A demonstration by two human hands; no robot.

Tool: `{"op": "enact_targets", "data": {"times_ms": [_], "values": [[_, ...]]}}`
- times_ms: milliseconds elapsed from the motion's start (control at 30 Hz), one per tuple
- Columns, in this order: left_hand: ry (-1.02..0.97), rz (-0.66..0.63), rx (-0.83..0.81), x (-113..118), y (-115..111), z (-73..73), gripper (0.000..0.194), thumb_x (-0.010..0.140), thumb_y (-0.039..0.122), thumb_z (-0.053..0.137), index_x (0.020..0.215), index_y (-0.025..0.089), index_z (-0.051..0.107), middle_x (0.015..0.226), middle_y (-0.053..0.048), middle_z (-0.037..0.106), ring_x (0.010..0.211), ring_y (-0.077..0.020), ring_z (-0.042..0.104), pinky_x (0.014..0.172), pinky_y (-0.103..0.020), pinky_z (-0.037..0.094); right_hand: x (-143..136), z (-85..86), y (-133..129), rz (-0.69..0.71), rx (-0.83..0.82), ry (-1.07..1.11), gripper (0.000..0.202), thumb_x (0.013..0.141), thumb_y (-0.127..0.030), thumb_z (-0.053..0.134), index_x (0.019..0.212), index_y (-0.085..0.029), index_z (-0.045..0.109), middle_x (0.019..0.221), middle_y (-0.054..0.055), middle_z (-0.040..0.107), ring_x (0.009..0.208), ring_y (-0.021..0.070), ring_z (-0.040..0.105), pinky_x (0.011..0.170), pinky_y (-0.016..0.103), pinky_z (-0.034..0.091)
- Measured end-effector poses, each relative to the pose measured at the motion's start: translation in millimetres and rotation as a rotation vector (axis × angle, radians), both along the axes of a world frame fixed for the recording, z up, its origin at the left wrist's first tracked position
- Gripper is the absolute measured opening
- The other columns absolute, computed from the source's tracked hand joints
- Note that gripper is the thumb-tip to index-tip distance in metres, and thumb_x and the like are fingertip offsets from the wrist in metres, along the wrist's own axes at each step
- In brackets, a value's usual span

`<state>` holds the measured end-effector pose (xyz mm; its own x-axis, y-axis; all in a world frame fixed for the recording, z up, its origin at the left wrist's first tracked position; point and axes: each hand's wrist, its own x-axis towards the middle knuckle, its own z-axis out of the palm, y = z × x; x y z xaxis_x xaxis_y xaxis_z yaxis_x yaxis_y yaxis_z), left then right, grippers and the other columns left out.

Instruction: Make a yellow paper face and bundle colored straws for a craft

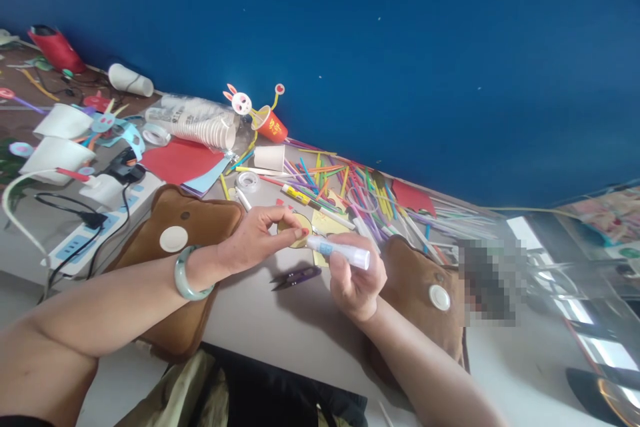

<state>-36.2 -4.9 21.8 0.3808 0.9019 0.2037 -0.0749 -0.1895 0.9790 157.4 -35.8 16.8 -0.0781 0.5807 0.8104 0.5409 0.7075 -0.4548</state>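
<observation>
Power strip [75,250]: lying near the front edge of the desk [260,313], on the left, filled partly with plugs.
Left cushion [197,223]: brown, on the front edge, beneath the left forearm.
Red paper [183,159]: flat, toward the back edge.
Cup stack [200,127]: in clear plastic, on its side by the back edge.
Left hand [253,233]: thumb and forefinger brought together at the tips, pinching a small red piece [305,232]; pale green bangle [187,278] on the wrist.
Orange cup [273,125]: tilted, near the back edge.
Yellowish disc [287,223]: just behind the left fingertips; cannot tell whether touching.
Snips [300,275]: on bare desk between the hands, nearer the front edge.
Coloured sticks [356,197]: strewn along the back edge.
Glue stick [343,252]: pointing left, tip just beside the red piece.
Right hand [357,287]: fingers curled round the glue stick.
Right cushion [420,280]: brown, partly behind the right forearm.
</observation>
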Motion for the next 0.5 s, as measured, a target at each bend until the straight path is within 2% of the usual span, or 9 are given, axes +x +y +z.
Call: {"op": "enact_targets", "data": {"times_ms": [100, 267, 500], "values": [[0.017, 0.006, 0.029, 0.2, -0.3, -2.3, 0.021, 0.089, 0.037, 0.069, 0.086, 0.017, 0.074, 0.080, -0.005, 0.072, 0.076, -0.0150, 0.062, 0.073, -0.028, 0.050, -0.8, -0.4, -0.3, -0.010, -0.017, 0.008, 0.013, 0.092, -0.021, 0.058, 0.104, -0.022, 0.064, 0.082, 0.003, 0.073, 0.062, 0.0161, 0.069, 0.056, 0.027, 0.056], [0.032, 0.016, 0.082, 0.1, -0.6, -4.9, 0.018, 0.087, 0.036, 0.072, 0.085, 0.018, 0.074, 0.080, -0.003, 0.071, 0.076, -0.0139, 0.061, 0.073, -0.027, 0.050, -3.4, 6.6, -1.4, -0.028, -0.075, -0.042, 0.008, 0.093, -0.023, 0.057, 0.098, -0.021, 0.063, 0.078, 0.003, 0.072, 0.061, 0.0168, 0.068, 0.054, 0.029, 0.055], [0.001, 0.020, 0.030, 0.8, -0.1, 0.0, 0.018, 0.090, 0.031, 0.068, 0.084, 0.016, 0.073, 0.077, -0.003, 0.070, 0.074, -0.0131, 0.059, 0.076, -0.028, 0.048, 0.3, 0.9, -1.4, -0.005, -0.078, 0.025, 0.011, 0.093, -0.024, 0.057, 0.101, -0.022, 0.064, 0.079, 0.002, 0.073, 0.058, 0.0152, 0.067, 0.052, 0.027, 0.054]]}}
